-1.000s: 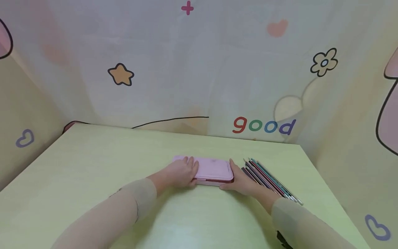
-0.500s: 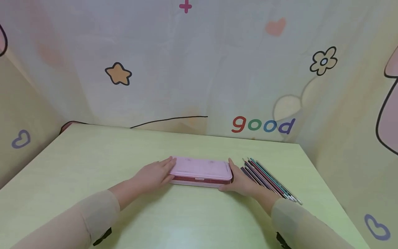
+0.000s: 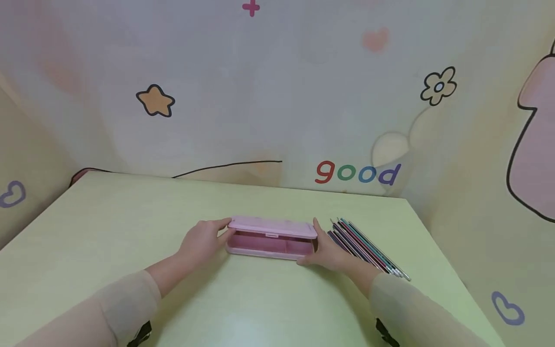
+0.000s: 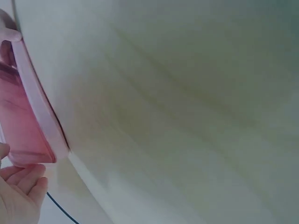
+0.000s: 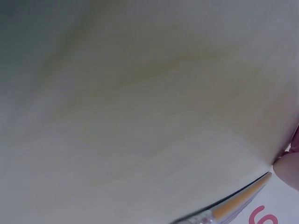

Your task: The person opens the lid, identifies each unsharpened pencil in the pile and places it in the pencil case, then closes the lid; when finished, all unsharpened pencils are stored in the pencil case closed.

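Observation:
A pink pencil case lies on the table with its lid raised partway at the front. Two pink compartments show inside, split by a divider. At the left end my left hand holds the lid's edge between thumb and fingers. My right hand grips the case's right end, thumb at the front and fingers behind. In the left wrist view the pink case wall appears at the left, above the left hand. Only a bit of the right hand shows in the right wrist view.
A bundle of several pencils lies slantwise on the table, close to the right hand and forearm. The pale green table meets a patterned cloth backdrop at the back and sides.
My left hand has moved left from the lid's top to its left end. The lid has risen, exposing the inside. My right hand keeps its hold on the right end.

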Demonstrator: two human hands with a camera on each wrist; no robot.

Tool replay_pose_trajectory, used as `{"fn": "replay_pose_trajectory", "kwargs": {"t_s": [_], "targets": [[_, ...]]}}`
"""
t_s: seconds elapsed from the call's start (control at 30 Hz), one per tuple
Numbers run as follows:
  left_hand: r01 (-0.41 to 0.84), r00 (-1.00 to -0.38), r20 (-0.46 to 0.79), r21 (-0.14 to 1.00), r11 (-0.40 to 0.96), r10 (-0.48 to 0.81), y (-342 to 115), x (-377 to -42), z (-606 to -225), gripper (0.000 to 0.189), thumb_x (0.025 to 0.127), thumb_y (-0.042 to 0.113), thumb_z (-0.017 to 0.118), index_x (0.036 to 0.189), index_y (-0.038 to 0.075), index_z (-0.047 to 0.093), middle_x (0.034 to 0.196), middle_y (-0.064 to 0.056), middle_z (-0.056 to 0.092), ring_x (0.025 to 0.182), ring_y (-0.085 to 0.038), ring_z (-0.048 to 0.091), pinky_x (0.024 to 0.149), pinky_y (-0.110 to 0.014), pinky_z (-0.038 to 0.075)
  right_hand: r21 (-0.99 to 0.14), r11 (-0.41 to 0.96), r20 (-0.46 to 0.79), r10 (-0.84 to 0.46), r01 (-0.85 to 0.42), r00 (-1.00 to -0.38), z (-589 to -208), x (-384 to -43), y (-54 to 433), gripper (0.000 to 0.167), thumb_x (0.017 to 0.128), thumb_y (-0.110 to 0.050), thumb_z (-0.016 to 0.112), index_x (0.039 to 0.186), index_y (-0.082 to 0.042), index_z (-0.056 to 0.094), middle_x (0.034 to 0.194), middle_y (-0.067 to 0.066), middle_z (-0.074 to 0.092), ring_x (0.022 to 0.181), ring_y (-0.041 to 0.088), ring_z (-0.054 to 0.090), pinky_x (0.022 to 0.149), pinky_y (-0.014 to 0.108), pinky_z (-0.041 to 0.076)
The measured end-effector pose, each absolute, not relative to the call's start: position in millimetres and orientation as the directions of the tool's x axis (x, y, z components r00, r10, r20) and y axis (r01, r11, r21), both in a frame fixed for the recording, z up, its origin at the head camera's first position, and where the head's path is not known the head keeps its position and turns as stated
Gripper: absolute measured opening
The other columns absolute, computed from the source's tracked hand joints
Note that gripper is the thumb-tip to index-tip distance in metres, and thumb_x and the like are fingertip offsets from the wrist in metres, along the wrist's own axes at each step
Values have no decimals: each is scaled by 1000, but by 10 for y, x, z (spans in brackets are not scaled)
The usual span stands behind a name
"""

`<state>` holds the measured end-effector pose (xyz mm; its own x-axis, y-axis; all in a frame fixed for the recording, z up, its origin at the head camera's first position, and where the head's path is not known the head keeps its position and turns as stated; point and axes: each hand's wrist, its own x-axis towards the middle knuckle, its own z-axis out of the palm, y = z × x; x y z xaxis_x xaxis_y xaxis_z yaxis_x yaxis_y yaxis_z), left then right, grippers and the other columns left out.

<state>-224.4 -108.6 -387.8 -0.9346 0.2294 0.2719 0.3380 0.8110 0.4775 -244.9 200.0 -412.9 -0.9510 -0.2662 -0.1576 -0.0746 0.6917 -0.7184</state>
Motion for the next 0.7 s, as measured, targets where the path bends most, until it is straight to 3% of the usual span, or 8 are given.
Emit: {"fn": "replay_pose_trajectory", "kwargs": {"t_s": [0.1,0.2,0.23,0.37,0.5,0.7], "targets": [[326,-944,249,599,731,216,-1116,-2273,-3808,46,93,26,56,129,-3,53,116,-20,62,92,-30,63,73,-38,50,-712,698,-163,-272,-78,-949,-4094,-2482,1972,123,68,-35,83,149,-6,-5,151,20,20,137,38,18,108,54,13],[281,-958,170,729,624,232,-1115,-2296,-3749,59,97,34,48,138,-7,38,131,-21,51,122,-35,46,99,-45,37,-695,716,-183,-258,-60,-949,-4071,-2477,1980,122,68,-35,83,149,-7,-2,151,17,20,137,34,20,109,51,15],[254,-963,144,764,593,227,-1117,-2301,-3734,63,98,38,45,140,-6,34,135,-21,47,126,-35,41,102,-46,33,-697,715,-179,-260,-64,-949,-4062,-2471,1979,121,68,-33,84,150,-8,-2,151,16,21,137,33,20,109,51,15],[166,-975,67,849,502,210,-1116,-2342,-3687,68,98,49,33,144,-1,28,145,-18,34,134,-35,28,108,-47,22,-709,699,-153,-278,-91,-948,-4060,-2471,1982,122,67,-29,85,150,-12,-2,151,13,24,138,28,20,110,48,13],[130,-973,32,896,424,230,-1143,-2412,-3716,69,99,52,26,145,1,29,148,-16,30,138,-32,21,109,-47,17,-704,705,-167,-284,-87,-944,-4077,-2465,1988,124,66,-31,85,150,-11,-4,151,13,25,139,28,19,110,49,12],[96,-961,9,948,303,277,-1198,-2511,-3792,78,96,60,20,144,-1,28,149,-10,29,140,-27,15,109,-47,18,-686,723,-180,-282,-85,-942,-4061,-2447,2004,125,66,-34,85,149,-6,-3,151,14,26,139,29,18,110,49,11]]}}
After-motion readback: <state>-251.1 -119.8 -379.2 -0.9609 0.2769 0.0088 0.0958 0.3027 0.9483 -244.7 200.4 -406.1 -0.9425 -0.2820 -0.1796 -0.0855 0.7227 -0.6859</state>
